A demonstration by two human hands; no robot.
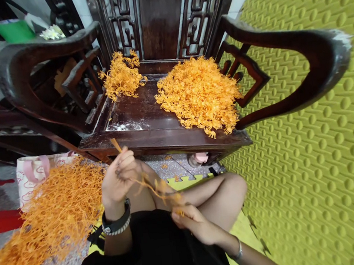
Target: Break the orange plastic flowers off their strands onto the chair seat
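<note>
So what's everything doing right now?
Thin orange strand: stretched between both hands.
Left hand: closed, pinching it.
Right hand: closed, pinching its lower end.
Larger orange pile: heaped on dark wooden chair seat.
Smaller orange pile: heaped at seat's back-left.
Long orange floor heap: loose, sprawling.

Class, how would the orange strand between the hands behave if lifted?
Probably floppy: the orange strand sags and curves between left hand and right hand. Likely light, being thin. It may snag: the pile nearby looks tangled.

Orange pile (46,226) — cut by the left and bottom edges. Held strand (151,189) blurred (shape unclear); bag (27,176) half hidden.
</note>
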